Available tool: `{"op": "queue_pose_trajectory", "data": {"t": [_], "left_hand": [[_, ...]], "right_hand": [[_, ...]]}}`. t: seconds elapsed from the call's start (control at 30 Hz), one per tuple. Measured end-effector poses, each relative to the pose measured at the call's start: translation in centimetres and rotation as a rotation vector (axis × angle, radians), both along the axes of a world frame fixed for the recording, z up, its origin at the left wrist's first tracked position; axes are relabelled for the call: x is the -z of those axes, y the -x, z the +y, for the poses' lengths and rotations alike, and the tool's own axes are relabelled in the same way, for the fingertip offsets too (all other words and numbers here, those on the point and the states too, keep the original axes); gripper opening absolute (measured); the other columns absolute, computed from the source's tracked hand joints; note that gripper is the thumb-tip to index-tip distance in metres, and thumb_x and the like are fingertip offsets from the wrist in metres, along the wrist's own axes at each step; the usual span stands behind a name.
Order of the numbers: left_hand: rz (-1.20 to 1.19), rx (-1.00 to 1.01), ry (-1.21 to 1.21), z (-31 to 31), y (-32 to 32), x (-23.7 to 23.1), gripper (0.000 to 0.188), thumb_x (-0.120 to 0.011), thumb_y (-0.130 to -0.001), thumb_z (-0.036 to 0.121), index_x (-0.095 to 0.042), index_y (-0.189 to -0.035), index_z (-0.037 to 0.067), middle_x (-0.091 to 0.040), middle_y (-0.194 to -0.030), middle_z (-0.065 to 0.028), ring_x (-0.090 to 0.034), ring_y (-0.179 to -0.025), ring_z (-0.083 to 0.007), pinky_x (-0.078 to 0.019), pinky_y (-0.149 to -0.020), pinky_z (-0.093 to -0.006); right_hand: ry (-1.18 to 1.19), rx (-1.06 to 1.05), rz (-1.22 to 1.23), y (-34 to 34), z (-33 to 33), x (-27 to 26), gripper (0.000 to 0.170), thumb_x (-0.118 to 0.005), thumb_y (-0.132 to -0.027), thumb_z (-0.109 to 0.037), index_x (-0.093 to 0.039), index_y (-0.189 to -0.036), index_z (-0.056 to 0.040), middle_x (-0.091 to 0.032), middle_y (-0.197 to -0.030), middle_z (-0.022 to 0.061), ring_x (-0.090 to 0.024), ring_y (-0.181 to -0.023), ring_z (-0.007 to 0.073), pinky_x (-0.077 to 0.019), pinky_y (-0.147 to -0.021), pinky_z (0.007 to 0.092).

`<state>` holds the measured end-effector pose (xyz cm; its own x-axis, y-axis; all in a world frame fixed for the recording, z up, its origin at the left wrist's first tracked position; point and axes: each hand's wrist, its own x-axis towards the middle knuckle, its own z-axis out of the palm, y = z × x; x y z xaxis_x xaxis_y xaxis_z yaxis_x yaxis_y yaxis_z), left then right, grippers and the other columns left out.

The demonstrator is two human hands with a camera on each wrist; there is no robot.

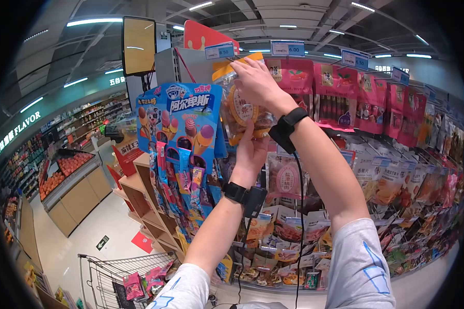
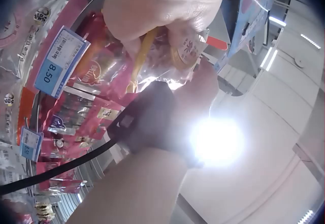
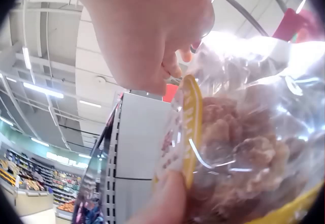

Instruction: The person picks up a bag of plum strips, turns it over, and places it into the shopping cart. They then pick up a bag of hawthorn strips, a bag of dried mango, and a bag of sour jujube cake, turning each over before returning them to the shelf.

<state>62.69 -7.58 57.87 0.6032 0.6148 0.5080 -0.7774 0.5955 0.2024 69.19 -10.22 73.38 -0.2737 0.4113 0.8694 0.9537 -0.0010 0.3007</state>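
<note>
A clear snack bag (image 1: pixel 237 110) with yellow edges and an oval label hangs at the upper left of the rack, and both my hands are on it. My right hand (image 1: pixel 262 85) grips its top edge, just under the price tags. Lower down, my left hand (image 1: pixel 250 158) holds the bag's bottom, the thumb lying over its front. Brown, lumpy pieces show through the plastic of the bag (image 3: pixel 244 153) in the right wrist view. The left wrist view has the left hand (image 2: pixel 162 5) large at the top, partly covering the bag.
Pink snack packs (image 1: pixel 335 92) hang right of the bag. A blue lollipop display (image 1: pixel 183 110) stands close on the left. Price tags (image 1: pixel 287 48) jut out above. Below left is a shopping cart (image 1: pixel 100 268) holding pink packs (image 1: pixel 134 286). Black cables (image 1: pixel 300 232) trail from both wrists.
</note>
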Motion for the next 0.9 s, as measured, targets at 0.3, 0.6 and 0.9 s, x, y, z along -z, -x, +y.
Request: {"op": "queue_pose_trajectory", "data": {"t": [0.3, 0.6, 0.9], "left_hand": [[-0.045, -0.087, -0.084, 1.1, 0.8, -0.4, 0.034, -0.061, -0.098, 0.018, -0.052, -0.129, 0.008, -0.061, -0.125, -0.0067, -0.057, -0.116, -0.0208, -0.0484, -0.101, -0.0363], [-0.027, -0.162, -0.070, 1.9, 0.8, -2.1, 0.042, -0.067, -0.094, 0.021, -0.049, -0.131, 0.008, -0.058, -0.126, -0.0057, -0.057, -0.116, -0.0203, -0.0502, -0.097, -0.0393], [-0.006, -0.263, -0.094, 1.6, 0.5, -2.0, 0.042, -0.063, -0.096, 0.018, -0.047, -0.132, 0.006, -0.057, -0.130, -0.0077, -0.055, -0.121, -0.0222, -0.0479, -0.103, -0.0389]], "right_hand": [[-0.060, -0.053, -0.046, 0.5, 1.3, -2.7, 0.059, -0.047, -0.087, -0.004, -0.038, -0.145, -0.0022, -0.044, -0.147, 0.0184, -0.040, -0.138, 0.0309, -0.0283, -0.114, 0.0424], [-0.045, -0.023, 0.029, -0.5, 2.1, -4.8, 0.063, -0.044, -0.088, -0.004, -0.036, -0.150, -0.0114, -0.039, -0.154, 0.0089, -0.038, -0.140, 0.0257, -0.0259, -0.114, 0.0406], [-0.007, -0.044, 0.028, -1.0, 2.2, -4.5, 0.065, -0.043, -0.087, -0.003, -0.034, -0.151, -0.0144, -0.035, -0.156, 0.0087, -0.040, -0.139, 0.0283, -0.0295, -0.113, 0.0423]]}}
